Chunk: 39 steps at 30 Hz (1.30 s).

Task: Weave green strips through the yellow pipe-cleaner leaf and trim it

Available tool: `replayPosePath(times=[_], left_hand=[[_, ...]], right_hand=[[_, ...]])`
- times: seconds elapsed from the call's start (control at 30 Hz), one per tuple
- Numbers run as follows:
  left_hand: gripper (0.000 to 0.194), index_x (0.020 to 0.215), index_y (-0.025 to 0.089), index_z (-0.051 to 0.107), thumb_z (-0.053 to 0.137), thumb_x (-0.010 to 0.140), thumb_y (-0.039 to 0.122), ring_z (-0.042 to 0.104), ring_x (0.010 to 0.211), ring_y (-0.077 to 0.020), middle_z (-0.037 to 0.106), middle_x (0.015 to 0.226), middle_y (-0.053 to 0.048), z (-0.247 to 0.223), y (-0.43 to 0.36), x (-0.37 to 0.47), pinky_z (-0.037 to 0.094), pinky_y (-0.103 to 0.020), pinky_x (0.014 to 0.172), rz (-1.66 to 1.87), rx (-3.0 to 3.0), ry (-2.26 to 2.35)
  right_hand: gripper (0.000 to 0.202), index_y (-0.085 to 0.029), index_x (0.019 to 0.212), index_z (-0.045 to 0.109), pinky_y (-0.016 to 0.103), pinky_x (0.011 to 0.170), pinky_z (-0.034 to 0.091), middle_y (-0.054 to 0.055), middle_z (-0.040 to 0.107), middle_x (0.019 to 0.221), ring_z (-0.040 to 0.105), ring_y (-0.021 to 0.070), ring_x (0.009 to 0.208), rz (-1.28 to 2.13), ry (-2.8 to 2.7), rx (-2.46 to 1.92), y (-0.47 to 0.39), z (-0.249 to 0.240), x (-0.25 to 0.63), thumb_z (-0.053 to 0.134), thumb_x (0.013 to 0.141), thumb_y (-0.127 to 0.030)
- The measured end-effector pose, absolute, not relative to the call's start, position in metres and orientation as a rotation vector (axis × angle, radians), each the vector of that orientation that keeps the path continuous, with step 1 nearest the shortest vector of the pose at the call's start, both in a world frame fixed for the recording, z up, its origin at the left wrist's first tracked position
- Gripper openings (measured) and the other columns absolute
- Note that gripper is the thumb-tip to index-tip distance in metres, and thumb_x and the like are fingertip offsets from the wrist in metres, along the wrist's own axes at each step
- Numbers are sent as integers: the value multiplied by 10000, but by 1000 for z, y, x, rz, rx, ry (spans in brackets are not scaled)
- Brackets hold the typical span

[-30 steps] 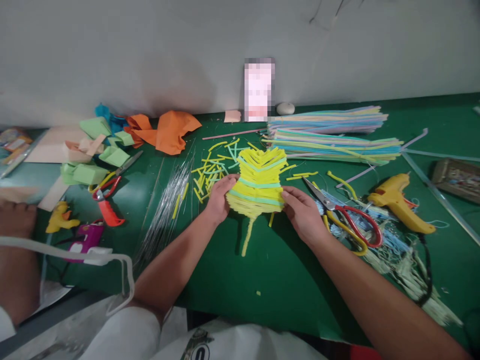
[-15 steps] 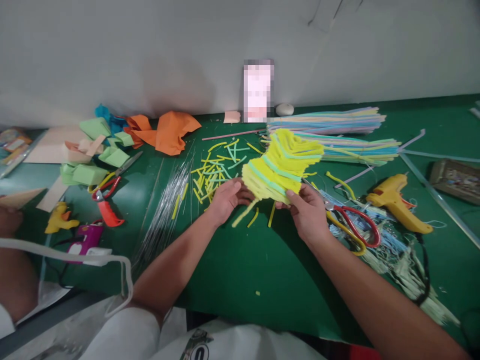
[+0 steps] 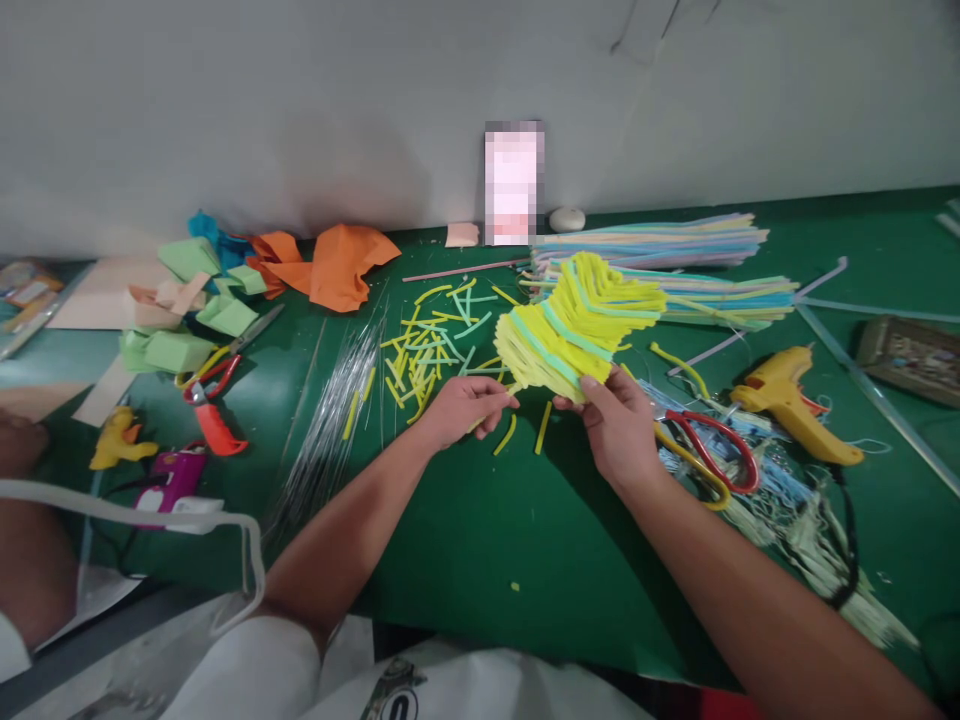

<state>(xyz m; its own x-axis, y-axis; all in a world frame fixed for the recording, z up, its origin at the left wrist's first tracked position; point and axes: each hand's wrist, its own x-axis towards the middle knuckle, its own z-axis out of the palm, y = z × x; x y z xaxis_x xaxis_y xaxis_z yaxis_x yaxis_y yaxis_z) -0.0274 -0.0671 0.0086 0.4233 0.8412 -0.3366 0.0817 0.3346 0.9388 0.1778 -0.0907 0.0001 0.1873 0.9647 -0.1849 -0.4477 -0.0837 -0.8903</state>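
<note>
A yellow leaf shape [image 3: 581, 318] of fuzzy stems, crossed by mint-green stripes, is held above the green table [image 3: 480, 550]. My left hand [image 3: 471, 408] pinches the short stalk at its lower left tip. My right hand [image 3: 616, 415] grips the lower right edge, thumb on top and fingers partly hidden beneath. Short cut pieces [image 3: 420, 355], yellow and mint, lie behind my left hand. Red and yellow handled scissors [image 3: 712, 450] rest right of my right hand.
Bundles of pastel stems [image 3: 652, 245] and an upright phone [image 3: 514, 185] are at the back. A yellow glue gun [image 3: 799, 405] lies right. Thin wires [image 3: 337, 410], coloured paper [image 3: 349, 265] and another person's hand [image 3: 22, 440] are left.
The leaf shape has shifted slightly right. My left hand has moved from the leaf's left edge onto its stalk, which its fingers now cover.
</note>
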Motion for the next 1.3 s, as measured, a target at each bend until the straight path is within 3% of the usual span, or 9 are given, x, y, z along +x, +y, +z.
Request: replayPosePath(times=[0.1, 0.23, 0.4, 0.57, 0.87, 1.0, 1.3], left_hand=[[269, 737, 123, 625, 648, 833, 373, 487, 425, -42, 579, 546, 30, 6, -66, -27, 395, -190, 476, 672, 1124, 1022], [315, 798, 132, 623, 614, 853, 442, 444, 403, -48, 535, 515, 43, 4, -64, -27, 332, -188, 429, 721, 1051, 983], [337, 767, 152, 570, 563, 882, 468, 295, 376, -36, 389, 449, 79, 3, -64, -28, 216, -178, 399, 785, 1007, 952], [345, 761, 152, 558, 563, 884, 475, 283, 400, -40, 365, 464, 75, 2, -64, -29, 189, -178, 404, 785, 1013, 951], [328, 780, 156, 546, 551, 898, 462, 393, 409, -58, 460, 497, 49, 3, -64, -29, 281, -186, 421, 768, 951, 903], [325, 784, 153, 554, 547, 901, 456, 355, 393, -50, 436, 481, 56, 2, -64, -30, 259, -185, 416, 774, 959, 906], [347, 759, 157, 536, 561, 888, 478, 388, 386, -55, 443, 478, 52, 9, -66, -31, 268, -182, 402, 638, 954, 773]], right_hand=[[210, -236, 904, 643, 303, 645, 581, 3, 698, 940, 648, 156, 776, 1349, -639, -1051, -90, 1, 177, 692, 771, -391], [308, -227, 850, 617, 317, 601, 529, 1, 657, 732, 592, 143, 591, 1405, -652, -1001, -89, 1, 179, 576, 820, -531], [392, -224, 901, 629, 307, 596, 471, 19, 661, 733, 578, 141, 581, 1447, -694, -1031, -88, 2, 182, 485, 849, -585], [369, -223, 893, 636, 307, 592, 453, 17, 660, 722, 570, 144, 576, 1449, -683, -1038, -88, 2, 182, 502, 839, -563], [314, -208, 885, 650, 298, 590, 447, 15, 665, 723, 579, 137, 576, 1454, -684, -1015, -89, 2, 181, 532, 846, -497], [313, -207, 898, 647, 297, 589, 451, 16, 668, 736, 586, 135, 578, 1450, -702, -1028, -89, 1, 181, 537, 848, -495], [298, -226, 940, 622, 282, 587, 463, -23, 649, 667, 588, 124, 554, 1380, -746, -1156, -91, -3, 179, 703, 776, -461]])
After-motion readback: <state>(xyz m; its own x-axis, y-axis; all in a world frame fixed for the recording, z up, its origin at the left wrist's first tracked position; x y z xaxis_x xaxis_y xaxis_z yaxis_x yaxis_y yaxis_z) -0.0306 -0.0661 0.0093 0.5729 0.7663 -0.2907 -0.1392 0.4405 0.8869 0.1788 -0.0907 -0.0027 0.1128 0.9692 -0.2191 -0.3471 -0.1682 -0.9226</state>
